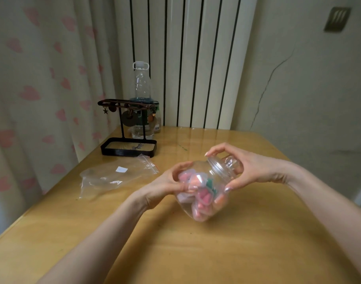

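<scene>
A clear glass jar (198,210) full of pink, white and green wrapped sweets is held tilted above the wooden table (175,253), its mouth pointing up and to the right. My left hand (167,187) grips the jar's body from the left side. A clear glass lid (220,166) with a round knob sits at the jar's mouth. My right hand (249,167) curls round that lid, thumb below and fingers over the top.
An empty clear zip bag (114,177) lies on the table to the left. Behind it stands a black jewellery stand with a tray (128,147), a large plastic water bottle (141,95) and a small jar (157,119). Curtain at left, radiator behind.
</scene>
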The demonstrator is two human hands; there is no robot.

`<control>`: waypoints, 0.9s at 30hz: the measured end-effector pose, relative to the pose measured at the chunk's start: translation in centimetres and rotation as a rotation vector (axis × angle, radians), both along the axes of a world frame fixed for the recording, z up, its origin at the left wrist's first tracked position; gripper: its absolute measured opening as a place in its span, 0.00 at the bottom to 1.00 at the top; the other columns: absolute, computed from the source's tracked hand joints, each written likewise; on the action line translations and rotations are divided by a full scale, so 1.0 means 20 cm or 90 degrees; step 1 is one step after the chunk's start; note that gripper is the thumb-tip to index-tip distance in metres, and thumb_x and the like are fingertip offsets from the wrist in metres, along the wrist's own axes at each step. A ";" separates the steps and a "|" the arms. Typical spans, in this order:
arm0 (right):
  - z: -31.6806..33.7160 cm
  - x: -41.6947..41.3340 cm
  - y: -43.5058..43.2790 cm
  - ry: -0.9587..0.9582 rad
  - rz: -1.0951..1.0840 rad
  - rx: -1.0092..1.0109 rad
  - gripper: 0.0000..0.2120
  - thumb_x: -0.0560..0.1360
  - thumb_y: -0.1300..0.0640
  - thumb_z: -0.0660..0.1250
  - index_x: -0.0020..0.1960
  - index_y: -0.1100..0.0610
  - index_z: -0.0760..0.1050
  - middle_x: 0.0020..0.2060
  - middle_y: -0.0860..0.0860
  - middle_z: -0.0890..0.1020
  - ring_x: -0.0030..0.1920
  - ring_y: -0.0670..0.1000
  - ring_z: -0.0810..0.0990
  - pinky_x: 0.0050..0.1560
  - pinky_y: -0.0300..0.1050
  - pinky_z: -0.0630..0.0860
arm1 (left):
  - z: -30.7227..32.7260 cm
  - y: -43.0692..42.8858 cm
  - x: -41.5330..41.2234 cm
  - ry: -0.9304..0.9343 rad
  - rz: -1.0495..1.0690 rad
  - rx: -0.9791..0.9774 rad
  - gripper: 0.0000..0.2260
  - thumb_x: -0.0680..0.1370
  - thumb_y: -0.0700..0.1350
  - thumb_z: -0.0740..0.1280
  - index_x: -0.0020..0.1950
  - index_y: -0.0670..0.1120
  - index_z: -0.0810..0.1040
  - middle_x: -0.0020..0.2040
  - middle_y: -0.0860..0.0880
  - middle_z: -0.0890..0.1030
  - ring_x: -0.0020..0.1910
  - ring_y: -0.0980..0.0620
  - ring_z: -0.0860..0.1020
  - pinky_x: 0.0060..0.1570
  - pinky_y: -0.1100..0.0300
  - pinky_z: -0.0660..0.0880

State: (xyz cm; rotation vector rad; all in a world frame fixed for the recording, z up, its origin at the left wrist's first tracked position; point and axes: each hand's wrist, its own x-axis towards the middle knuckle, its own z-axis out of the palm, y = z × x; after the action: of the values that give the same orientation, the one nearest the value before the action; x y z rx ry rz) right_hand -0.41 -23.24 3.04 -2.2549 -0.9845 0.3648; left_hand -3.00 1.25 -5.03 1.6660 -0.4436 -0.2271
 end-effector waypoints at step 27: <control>0.04 -0.03 0.10 0.061 -0.100 0.080 0.42 0.65 0.42 0.75 0.71 0.33 0.54 0.71 0.43 0.61 0.68 0.47 0.67 0.60 0.42 0.72 | 0.12 -0.05 -0.01 0.166 0.132 -0.335 0.17 0.75 0.60 0.60 0.51 0.48 0.77 0.44 0.46 0.82 0.36 0.50 0.82 0.35 0.59 0.77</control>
State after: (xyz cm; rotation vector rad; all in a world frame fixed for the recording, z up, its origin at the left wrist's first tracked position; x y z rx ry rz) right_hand -1.07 -21.34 3.81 -2.1637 -0.7545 0.3291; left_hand -3.14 0.34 -2.64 1.1354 -0.1143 -0.1534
